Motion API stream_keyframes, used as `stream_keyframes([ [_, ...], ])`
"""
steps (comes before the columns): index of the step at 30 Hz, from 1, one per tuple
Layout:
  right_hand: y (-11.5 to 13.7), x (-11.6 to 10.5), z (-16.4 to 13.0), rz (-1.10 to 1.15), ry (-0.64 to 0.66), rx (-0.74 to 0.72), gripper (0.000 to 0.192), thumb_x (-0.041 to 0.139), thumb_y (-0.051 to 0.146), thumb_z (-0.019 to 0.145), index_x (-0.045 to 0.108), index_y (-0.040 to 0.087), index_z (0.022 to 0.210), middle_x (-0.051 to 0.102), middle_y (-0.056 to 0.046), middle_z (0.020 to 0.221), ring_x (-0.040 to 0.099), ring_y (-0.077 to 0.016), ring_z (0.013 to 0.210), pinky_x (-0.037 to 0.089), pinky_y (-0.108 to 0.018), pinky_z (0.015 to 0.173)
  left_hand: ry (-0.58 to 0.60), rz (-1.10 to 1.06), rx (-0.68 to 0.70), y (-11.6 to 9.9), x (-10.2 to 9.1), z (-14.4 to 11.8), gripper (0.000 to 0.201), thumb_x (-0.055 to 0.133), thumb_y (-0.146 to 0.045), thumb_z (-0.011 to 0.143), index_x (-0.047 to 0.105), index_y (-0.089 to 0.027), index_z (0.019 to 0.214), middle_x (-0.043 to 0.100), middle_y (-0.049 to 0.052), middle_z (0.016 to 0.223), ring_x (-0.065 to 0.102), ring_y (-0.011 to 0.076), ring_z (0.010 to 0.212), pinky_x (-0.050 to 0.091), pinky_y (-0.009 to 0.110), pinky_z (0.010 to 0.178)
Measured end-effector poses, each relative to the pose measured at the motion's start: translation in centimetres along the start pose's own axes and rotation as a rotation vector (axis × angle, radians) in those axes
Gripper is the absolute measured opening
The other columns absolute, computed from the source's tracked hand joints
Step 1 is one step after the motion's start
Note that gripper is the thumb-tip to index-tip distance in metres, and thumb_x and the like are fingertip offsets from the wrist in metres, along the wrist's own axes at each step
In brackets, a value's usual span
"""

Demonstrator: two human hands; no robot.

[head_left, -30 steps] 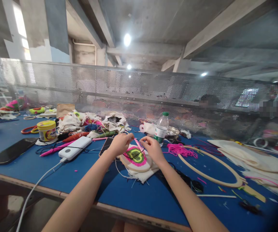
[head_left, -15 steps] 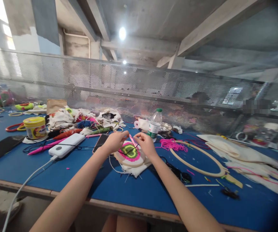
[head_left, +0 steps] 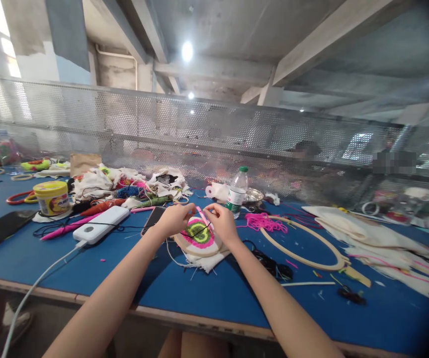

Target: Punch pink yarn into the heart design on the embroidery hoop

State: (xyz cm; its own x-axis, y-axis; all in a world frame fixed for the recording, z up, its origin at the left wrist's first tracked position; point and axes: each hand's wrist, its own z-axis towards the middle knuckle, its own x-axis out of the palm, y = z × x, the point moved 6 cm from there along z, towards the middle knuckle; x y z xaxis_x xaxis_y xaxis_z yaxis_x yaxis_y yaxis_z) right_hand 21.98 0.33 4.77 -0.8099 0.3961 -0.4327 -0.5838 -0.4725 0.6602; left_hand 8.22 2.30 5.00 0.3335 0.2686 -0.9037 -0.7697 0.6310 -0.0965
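Note:
My right hand [head_left: 221, 222] is closed in a pinch around a slim pink punch needle [head_left: 201, 214], which leans over the hooped cloth. My left hand [head_left: 175, 220] is on the other side with its fingertips pinched together, seemingly on black yarn [head_left: 203, 229]; the tips are small and partly hidden. Below both hands lies a round wooden hoop [head_left: 195, 252] stretching white cloth. Looped pink yarn [head_left: 209, 243] rings a lime-green and dark pattern [head_left: 199, 231] on it. Frayed cloth edges hang out toward me.
A white power bank [head_left: 101, 224] with a cable lies left, beside a yellow tub [head_left: 51, 197]. Behind the hands stands a water bottle [head_left: 236, 194]. Pink yarn [head_left: 265, 223], a larger hoop [head_left: 300, 256] and folded white cloth [head_left: 363, 233] lie right. A perforated metal screen [head_left: 207, 134] borders the table.
Both hands stay over the hoop, with only slight finger movement and the pink punch needle a little more upright. The whole view has shifted slightly.

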Motion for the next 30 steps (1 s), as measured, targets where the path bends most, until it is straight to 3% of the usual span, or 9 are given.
stream_keyframes([
  [4,-1.0,0.9,0.1,0.224,0.064,0.136,0.024,0.055,0.040,0.068,0.056,0.017,0.066,0.039,0.006,0.041,0.038,-0.0090,0.038,0.027,-0.022,0.041,-0.029,0.008,0.002,0.1,-0.5,-0.1,0.024,0.035,-0.023,0.080,0.053,-0.025,0.096,0.062,0.002,0.075,0.056,0.0164,0.067,0.032,0.021,0.055],
  [9,-2.4,2.0,-0.1,0.445,0.217,0.383,0.024,0.060,0.040,0.060,0.055,0.016,0.065,0.041,0.007,0.044,0.031,-0.0054,0.033,0.023,-0.020,0.035,0.021,0.003,0.027,0.0,-0.5,-0.3,0.024,0.037,-0.020,0.078,0.056,-0.024,0.090,0.062,0.001,0.073,0.055,0.0151,0.065,0.031,0.020,0.054],
  [13,-2.7,1.8,0.0,0.460,0.250,0.419,0.023,0.059,0.038,0.060,0.054,0.016,0.065,0.042,0.007,0.045,0.030,-0.0046,0.034,0.020,-0.020,0.036,0.023,-0.052,0.052,-0.2,-0.4,-0.3,0.024,0.037,-0.018,0.077,0.057,-0.025,0.088,0.063,0.000,0.075,0.055,0.0137,0.065,0.032,0.020,0.056],
  [17,-2.4,2.1,-0.1,0.356,0.246,0.322,0.024,0.057,0.040,0.063,0.054,0.016,0.066,0.041,0.007,0.044,0.030,-0.0059,0.035,0.022,-0.021,0.038,-0.024,-0.085,0.010,-0.2,-0.6,-0.2,0.025,0.032,-0.021,0.081,0.054,-0.024,0.093,0.062,0.001,0.078,0.055,0.0139,0.066,0.033,0.020,0.055],
  [20,-0.8,2.5,-0.6,0.186,0.189,0.093,0.020,0.054,0.036,0.068,0.053,0.017,0.063,0.041,0.006,0.045,0.034,-0.0080,0.042,0.024,-0.021,0.043,-0.046,0.009,-0.036,-0.1,-0.6,-0.3,0.026,0.031,-0.023,0.082,0.050,-0.023,0.100,0.062,0.003,0.074,0.057,0.0169,0.067,0.034,0.022,0.054],
  [23,1.1,3.0,-1.5,-0.001,0.156,-0.122,0.016,0.049,0.029,0.073,0.054,0.017,0.062,0.042,0.005,0.047,0.035,-0.0088,0.046,0.023,-0.021,0.046,-0.003,0.117,0.006,-0.4,0.0,-0.3,0.029,0.035,-0.021,0.079,0.048,-0.022,0.105,0.062,0.004,0.072,0.058,0.0195,0.066,0.035,0.023,0.054],
  [26,1.7,3.0,-1.8,-0.099,0.179,-0.184,0.015,0.048,0.026,0.074,0.056,0.018,0.065,0.042,0.005,0.047,0.035,-0.0091,0.045,0.023,-0.021,0.046,0.042,0.142,0.049,-0.6,0.5,-0.3,0.026,0.036,-0.021,0.078,0.052,-0.024,0.100,0.062,0.003,0.072,0.058,0.0195,0.065,0.035,0.023,0.054],
  [30,1.4,0.9,-0.8,-0.166,0.091,-0.174,0.019,0.047,0.031,0.076,0.058,0.018,0.068,0.041,0.005,0.044,0.036,-0.0094,0.044,0.023,-0.021,0.046,0.055,0.082,0.037,-0.4,0.4,-0.2,0.024,0.037,-0.023,0.079,0.056,-0.024,0.094,0.063,0.002,0.071,0.057,0.0170,0.065,0.034,0.022,0.054],
])
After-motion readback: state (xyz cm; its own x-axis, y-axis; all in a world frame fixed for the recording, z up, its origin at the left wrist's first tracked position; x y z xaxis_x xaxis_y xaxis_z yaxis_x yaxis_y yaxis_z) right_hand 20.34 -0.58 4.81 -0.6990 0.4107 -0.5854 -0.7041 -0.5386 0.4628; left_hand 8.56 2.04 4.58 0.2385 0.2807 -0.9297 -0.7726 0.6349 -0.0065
